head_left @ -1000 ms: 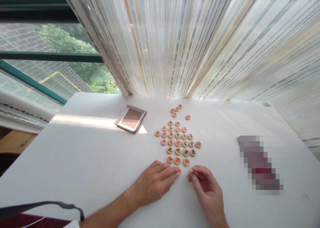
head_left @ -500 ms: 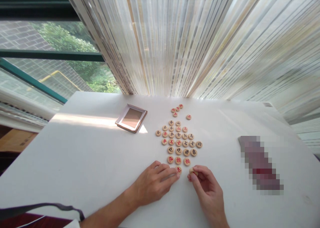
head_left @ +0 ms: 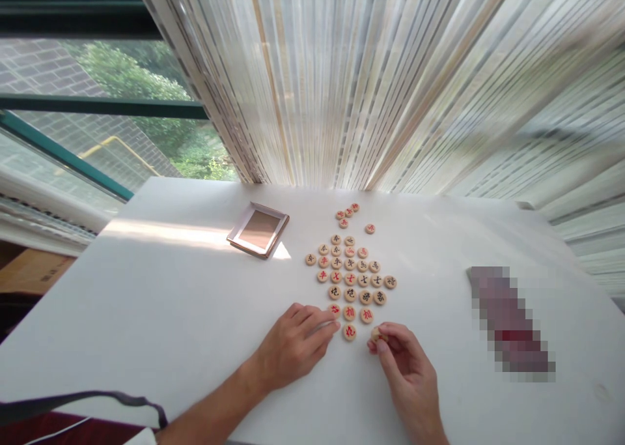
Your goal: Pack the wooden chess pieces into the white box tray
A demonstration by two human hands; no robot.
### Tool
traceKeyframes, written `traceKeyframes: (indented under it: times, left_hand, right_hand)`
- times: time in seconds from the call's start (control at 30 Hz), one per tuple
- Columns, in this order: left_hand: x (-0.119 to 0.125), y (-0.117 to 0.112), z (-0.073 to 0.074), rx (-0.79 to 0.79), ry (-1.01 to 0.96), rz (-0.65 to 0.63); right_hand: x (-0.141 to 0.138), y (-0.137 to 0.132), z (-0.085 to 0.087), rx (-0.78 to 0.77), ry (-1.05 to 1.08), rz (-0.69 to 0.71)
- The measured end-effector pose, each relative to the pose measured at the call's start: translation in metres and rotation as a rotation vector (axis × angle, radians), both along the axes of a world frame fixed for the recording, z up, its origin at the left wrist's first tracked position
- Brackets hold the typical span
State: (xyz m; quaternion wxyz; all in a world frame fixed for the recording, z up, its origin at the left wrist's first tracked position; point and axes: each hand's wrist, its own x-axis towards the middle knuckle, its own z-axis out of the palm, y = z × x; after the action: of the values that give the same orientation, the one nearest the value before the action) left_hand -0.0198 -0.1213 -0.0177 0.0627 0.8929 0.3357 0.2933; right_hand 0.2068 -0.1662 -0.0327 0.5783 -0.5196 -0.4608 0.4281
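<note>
Round wooden xiangqi pieces with red and black characters lie face up in close rows, such as a black-marked piece [head_left: 349, 294] near the middle. My left hand [head_left: 295, 344] rests at the lower left of the rows, fingers stretched out and slightly apart, with nothing visible in them. Its fingertips reach the edge of a red-marked piece [head_left: 334, 310], partly covering it. Just right of those fingertips lies another red-marked piece [head_left: 349, 332]. Between thumb and fingers, my right hand [head_left: 407, 370] pinches a xiangqi piece [head_left: 375, 334], whose face is mostly hidden.
A shallow open box [head_left: 283, 229] lies at the back left of the white table [head_left: 185, 315]. Several red pieces [head_left: 344, 223] sit loosely at the back. A pixelated item [head_left: 508, 321] lies on the right. Striped curtains [head_left: 317, 93] hang behind the table, beside a window.
My left hand has drawn back a little to the left, uncovering the lowest red-marked piece. My right hand stays almost where it was, holding its piece.
</note>
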Motion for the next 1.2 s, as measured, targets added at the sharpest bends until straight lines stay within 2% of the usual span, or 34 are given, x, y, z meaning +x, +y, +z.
traceKeyframes:
  times: [0.17, 0.37, 0.57, 0.67, 0.77, 1.03, 1.2]
  left_hand:
    - [-0.002, -0.001, -0.001, -0.054, -0.067, -0.031]
    - [0.001, -0.006, 0.007, -0.263, -0.133, -0.05]
    - [0.011, -0.027, 0.017, -0.599, -0.345, 0.091]
    - [0.015, -0.036, 0.015, -0.723, -0.468, 0.194]
    - [0.017, -0.042, 0.01, -0.811, -0.551, 0.222]
    - [0.016, -0.052, 0.002, -0.805, -0.58, 0.235]
    - [0.014, -0.051, -0.005, -0.876, -0.66, 0.237]
  right_hand:
    - [0.0, 0.0, -0.001, 0.002, 0.01, 0.008]
    - [-0.001, -0.002, -0.005, -0.024, 0.038, 0.038]
    - [-0.015, -0.013, 0.001, -0.106, 0.077, 0.188]
    - [-0.022, -0.018, 0.002, -0.132, 0.048, 0.281]
    - [-0.026, -0.019, 0.0, -0.132, -0.014, 0.323]
    - [-0.036, -0.021, 0.007, -0.023, -0.173, 0.257]
    - [-0.039, -0.018, 0.009, 0.07, -0.281, 0.272]
